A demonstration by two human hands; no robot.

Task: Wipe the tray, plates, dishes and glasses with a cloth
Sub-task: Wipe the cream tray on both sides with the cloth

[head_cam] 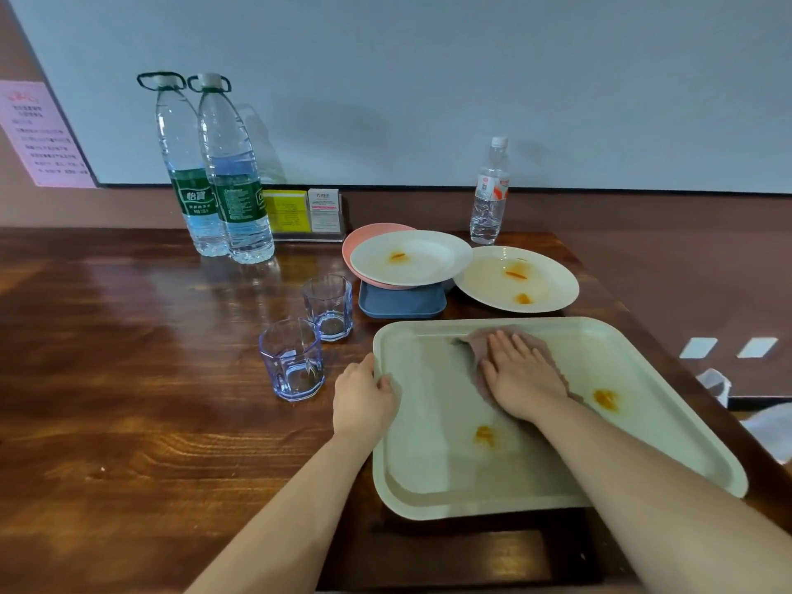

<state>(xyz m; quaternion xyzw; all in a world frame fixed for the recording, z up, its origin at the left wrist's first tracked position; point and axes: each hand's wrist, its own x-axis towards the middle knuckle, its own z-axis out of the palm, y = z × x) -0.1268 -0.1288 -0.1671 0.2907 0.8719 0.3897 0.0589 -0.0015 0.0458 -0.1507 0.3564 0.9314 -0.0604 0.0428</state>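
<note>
Flat right hand (520,373) presses cloth (482,342) mid-tray (643,336), left hand (364,396) gripping its left rim; two stains, plates, glasses remain

Two large water bottles (214,173), a small bottle (488,195) and a card holder (306,214) stand on the wooden table (128,358).

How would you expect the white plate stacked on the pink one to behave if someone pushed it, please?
The white plate sits tilted on the pink plate, overhanging it, so it would probably slide or rock. It looks rigid and glossy, likely slippery. Its orange smears may make a grip greasy.
</note>
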